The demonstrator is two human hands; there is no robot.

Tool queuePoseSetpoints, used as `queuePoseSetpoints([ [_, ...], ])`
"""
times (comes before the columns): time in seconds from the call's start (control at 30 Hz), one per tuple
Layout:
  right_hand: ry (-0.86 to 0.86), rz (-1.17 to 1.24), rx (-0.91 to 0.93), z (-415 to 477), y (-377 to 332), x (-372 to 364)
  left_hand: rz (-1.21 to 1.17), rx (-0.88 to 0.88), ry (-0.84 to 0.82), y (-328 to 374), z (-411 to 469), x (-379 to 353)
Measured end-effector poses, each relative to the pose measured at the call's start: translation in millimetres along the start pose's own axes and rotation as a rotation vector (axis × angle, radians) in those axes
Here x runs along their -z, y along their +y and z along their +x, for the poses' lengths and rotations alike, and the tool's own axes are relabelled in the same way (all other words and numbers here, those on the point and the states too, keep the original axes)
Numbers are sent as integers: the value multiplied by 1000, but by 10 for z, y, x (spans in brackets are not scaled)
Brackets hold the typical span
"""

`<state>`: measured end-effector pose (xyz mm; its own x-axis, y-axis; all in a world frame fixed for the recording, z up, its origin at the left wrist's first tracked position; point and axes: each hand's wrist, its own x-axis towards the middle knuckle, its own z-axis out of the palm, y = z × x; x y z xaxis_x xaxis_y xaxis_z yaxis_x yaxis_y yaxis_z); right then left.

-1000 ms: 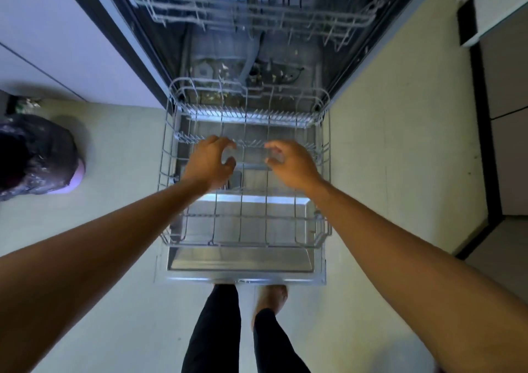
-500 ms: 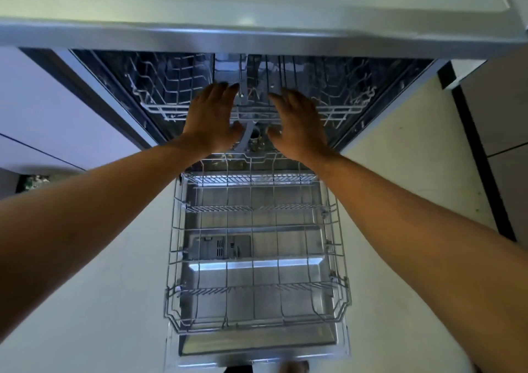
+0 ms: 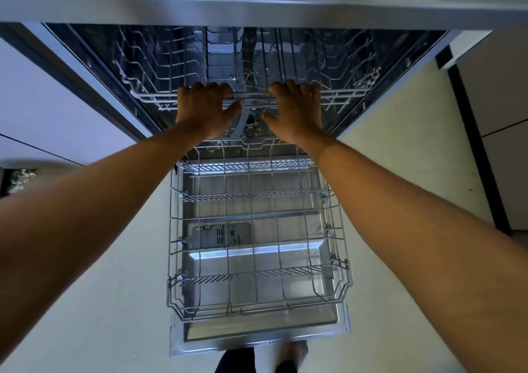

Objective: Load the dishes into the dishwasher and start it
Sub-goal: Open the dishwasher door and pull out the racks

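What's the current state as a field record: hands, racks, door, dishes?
left hand: grips front rail of upper rack
right hand: grips the same rail
upper rack: in the tub, no dishes seen in it
lower rack: pulled out over the open door, empty
dishes: none in view
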<state>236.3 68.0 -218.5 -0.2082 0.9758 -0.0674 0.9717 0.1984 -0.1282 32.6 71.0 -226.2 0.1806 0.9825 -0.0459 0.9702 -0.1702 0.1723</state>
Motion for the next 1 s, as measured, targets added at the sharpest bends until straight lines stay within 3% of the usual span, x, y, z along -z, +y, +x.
queuePoseSetpoints([
  [0.23,8,8,-16,-491,-76,-31,36,-1,17,113,-466,-78],
  [0.47,-72,-44,-6,-1082,-108,-115,38,79,-67,324,-1077,-89],
  [0.67,-61,92,11,-1638,-69,-122,-3,123,-95,533,-1651,-140],
  [1.0,-147,273,-120,-2465,-192,-98,-30,202,-188,816,-2528,-147],
])
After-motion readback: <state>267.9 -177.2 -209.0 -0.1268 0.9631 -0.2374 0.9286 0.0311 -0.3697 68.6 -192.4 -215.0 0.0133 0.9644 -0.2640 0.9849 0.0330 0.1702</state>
